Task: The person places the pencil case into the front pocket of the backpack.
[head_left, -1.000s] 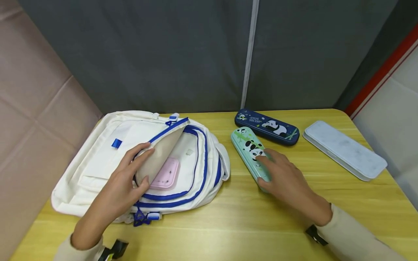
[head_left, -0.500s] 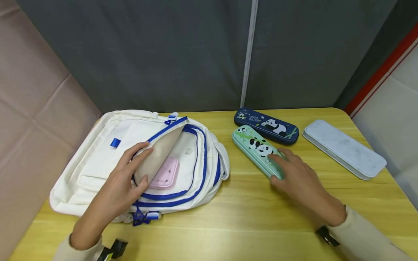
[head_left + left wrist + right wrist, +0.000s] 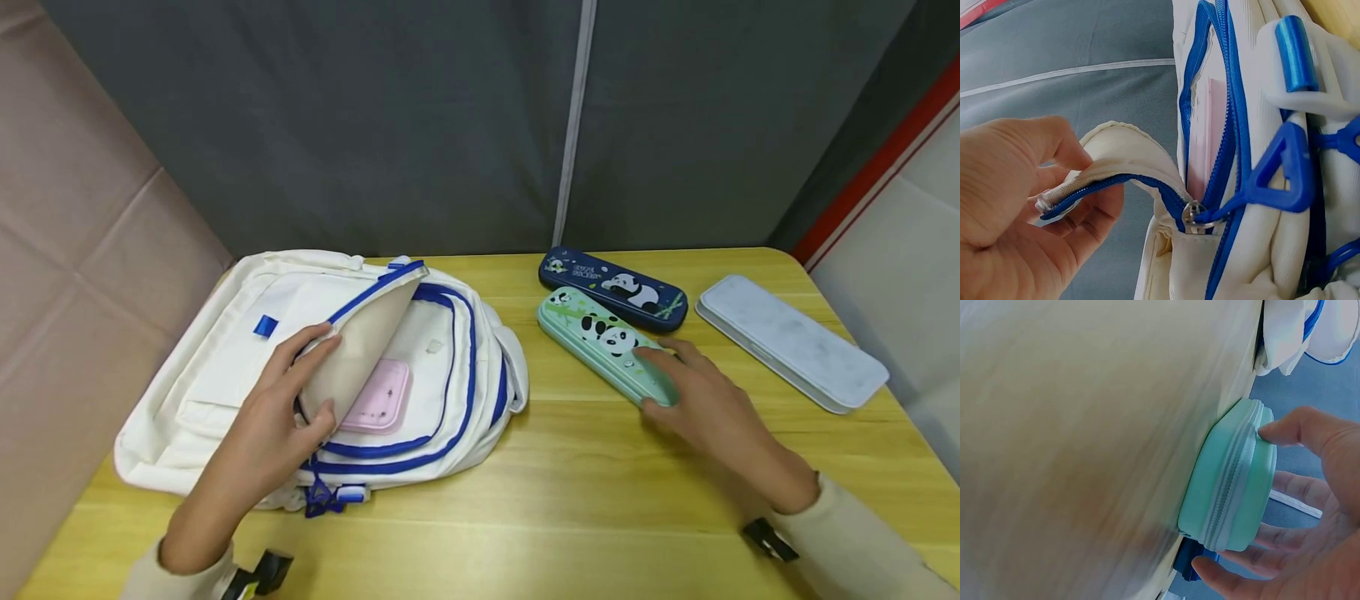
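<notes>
My left hand (image 3: 273, 417) pinches the blue-zipped flap (image 3: 1122, 165) of a white backpack's (image 3: 225, 367) front pocket and holds it lifted. Inside the pocket shows a pink case (image 3: 381, 396), partly hidden by the flap. At the centre right, my right hand (image 3: 708, 417) grips the near end of a mint green pencil case (image 3: 588, 337) with pandas on its lid. In the right wrist view the thumb lies at the zipped side of the green case (image 3: 1229, 481), and the other fingers reach over its top and far side.
A navy panda pencil case (image 3: 615, 287) lies right behind the green one. Farther right is a pale grey marbled case (image 3: 791, 342). Everything sits on a wooden table (image 3: 525, 533), with a dark grey curtain (image 3: 412, 125) behind.
My right hand has moved right and the green pencil case has slid and turned with it, its near end now farther right. The left hand has drawn the flap slightly farther back.
</notes>
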Motion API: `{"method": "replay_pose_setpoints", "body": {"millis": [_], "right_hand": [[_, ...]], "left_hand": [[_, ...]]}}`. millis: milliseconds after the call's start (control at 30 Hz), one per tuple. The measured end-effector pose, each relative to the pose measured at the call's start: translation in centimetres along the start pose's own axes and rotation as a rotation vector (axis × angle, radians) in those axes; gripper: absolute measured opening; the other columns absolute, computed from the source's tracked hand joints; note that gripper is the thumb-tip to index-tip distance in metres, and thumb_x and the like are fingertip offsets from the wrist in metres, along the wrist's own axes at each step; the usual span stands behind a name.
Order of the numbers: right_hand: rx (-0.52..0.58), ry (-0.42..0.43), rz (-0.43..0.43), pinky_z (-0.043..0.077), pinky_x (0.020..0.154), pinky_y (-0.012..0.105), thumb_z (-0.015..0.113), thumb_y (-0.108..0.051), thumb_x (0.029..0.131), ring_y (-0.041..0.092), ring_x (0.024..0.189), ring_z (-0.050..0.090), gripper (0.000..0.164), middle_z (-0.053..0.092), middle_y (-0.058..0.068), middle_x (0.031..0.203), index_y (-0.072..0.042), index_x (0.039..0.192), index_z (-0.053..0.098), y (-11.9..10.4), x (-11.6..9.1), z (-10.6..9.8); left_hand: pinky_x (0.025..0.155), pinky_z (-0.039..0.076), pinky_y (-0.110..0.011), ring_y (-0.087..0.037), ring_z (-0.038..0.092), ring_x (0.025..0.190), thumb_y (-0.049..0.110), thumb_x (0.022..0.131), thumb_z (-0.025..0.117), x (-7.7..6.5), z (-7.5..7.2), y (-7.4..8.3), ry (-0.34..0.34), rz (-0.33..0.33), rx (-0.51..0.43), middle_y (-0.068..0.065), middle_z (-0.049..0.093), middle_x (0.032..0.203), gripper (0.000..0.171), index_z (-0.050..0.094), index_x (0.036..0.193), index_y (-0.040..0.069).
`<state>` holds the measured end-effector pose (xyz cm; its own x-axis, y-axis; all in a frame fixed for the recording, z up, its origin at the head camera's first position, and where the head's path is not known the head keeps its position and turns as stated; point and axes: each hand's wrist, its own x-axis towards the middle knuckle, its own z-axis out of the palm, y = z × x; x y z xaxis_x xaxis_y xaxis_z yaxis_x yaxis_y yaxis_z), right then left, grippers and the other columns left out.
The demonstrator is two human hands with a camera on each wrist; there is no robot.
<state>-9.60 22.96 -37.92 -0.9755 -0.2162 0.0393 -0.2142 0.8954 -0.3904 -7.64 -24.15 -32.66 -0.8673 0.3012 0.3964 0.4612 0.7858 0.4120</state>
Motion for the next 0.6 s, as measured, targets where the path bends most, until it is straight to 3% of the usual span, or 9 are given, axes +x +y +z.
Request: {"method": "replay_pose_setpoints", "body": {"millis": [200,433,600], "right_hand": [[0.014,0.0,0.003,0.051,0.085,0.075,0.078,-0.023,0.09,0.052,0.129,0.051,0.067,0.044,0.029,0.152,-0.012,0.151,0.054,0.18,0.0,0.03],[0.028,-0.039,0.03,0.049,0.09,0.076,0.08,-0.025,0.089,0.052,0.132,0.048,0.07,0.042,0.03,0.154,-0.013,0.153,0.052,0.01,0.26,0.1],[0.047,-0.043,0.03,0.046,0.097,0.076,0.082,-0.023,0.089,0.053,0.133,0.046,0.072,0.041,0.031,0.154,-0.011,0.153,0.051,0.04,0.39,0.2]], "left_hand": [[0.056,0.033,-0.015,-0.027,0.048,0.113,-0.014,0.081,0.068,-0.15,0.16,-0.23,0.031,-0.018,-0.051,-0.012,0.041,0.162,0.074,0.054,0.151,0.004],[0.05,0.039,-0.017,-0.003,0.046,0.102,-0.015,0.085,0.066,-0.45,0.17,-0.84,0.023,-0.128,-0.14,-0.011,0.039,0.163,0.073,0.053,0.153,0.007],[0.057,0.045,-0.015,-0.015,0.05,0.112,-0.014,0.088,0.065,-0.32,0.04,-0.99,-0.015,-0.208,-0.227,-0.009,0.036,0.165,0.072,0.051,0.154,0.009]]}}
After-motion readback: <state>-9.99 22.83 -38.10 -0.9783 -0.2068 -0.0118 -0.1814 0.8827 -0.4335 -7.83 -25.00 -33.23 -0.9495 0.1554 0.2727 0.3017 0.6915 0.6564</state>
